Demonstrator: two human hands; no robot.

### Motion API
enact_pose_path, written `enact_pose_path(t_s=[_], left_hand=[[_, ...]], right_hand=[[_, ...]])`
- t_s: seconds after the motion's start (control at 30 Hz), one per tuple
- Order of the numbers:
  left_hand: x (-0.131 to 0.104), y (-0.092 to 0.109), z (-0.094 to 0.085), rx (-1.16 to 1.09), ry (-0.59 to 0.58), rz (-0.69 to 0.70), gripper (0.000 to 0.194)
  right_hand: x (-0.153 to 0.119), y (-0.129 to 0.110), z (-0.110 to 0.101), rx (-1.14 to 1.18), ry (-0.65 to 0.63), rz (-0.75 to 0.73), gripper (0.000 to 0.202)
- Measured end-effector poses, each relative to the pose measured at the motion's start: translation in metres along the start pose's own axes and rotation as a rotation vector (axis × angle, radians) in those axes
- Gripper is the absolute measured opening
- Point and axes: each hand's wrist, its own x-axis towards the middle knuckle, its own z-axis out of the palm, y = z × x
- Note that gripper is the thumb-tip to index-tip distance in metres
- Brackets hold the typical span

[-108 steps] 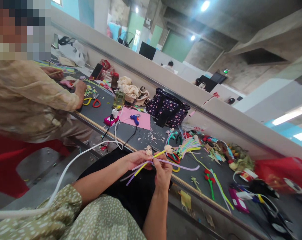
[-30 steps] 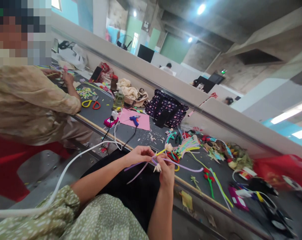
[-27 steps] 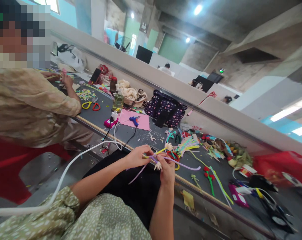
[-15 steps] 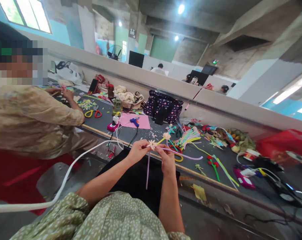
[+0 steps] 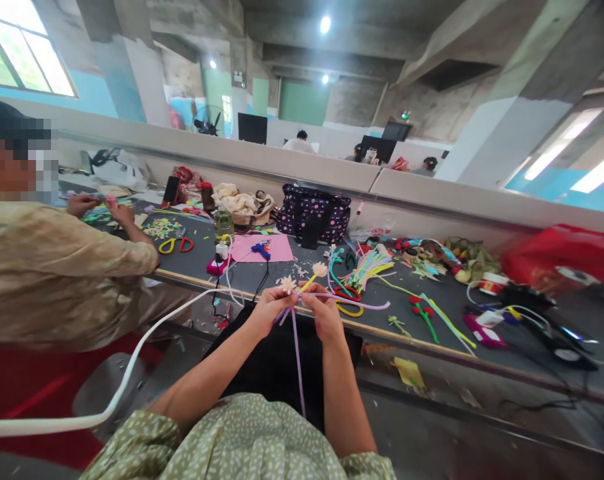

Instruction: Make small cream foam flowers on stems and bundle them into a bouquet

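Observation:
Above my lap, my left hand pinches the base of a pale pink flower made of fuzzy stem. My right hand is closed on a purple fuzzy stem, which sticks out to the right. Another purple stem hangs straight down between the hands. A second pale flower on a yellow stem rises just above my right fingers. The fingertips of both hands nearly meet, and they hide where the stems cross.
Scissors, a stem bundle and a red flower lie on the dark table. A blue glue gun rests on pink paper before a dotted bag. A person works at left; a white cable crosses there.
The view has shifted, moving the scene left. The pale flower at my left hand now stands upright above the fingers, and the hanging purple stem has swung slightly.

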Motion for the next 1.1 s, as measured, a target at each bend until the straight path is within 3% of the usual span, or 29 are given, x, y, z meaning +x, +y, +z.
enact_pose_path(t_s=[0.13,0.33,0.53,0.7,0.93,1.1], left_hand=[[0.006,-0.01,-0.006,-0.116,-0.062,-0.104,0.026],[0.006,-0.017,-0.008,-0.221,-0.111,-0.21,0.025],[0.006,-0.014,-0.01,-0.217,-0.093,-0.25,0.024],[0.007,-0.014,-0.015,-0.235,-0.108,-0.31,0.024],[0.011,-0.028,-0.021,-0.346,-0.282,-0.384,0.028],[0.01,-0.031,-0.017,-0.46,-0.383,-0.439,0.029]], right_hand=[[0.0,0.0,-0.002,0.038,-0.022,0.061,0.017],[-0.003,0.003,0.0,0.044,0.008,0.023,0.015],[-0.005,0.001,0.002,0.014,0.055,0.041,0.017],[-0.002,0.0,-0.007,0.07,-0.043,0.143,0.015],[-0.003,0.003,-0.017,0.231,-0.11,0.297,0.012],[-0.008,0.0,-0.013,0.206,-0.123,0.169,0.01]])
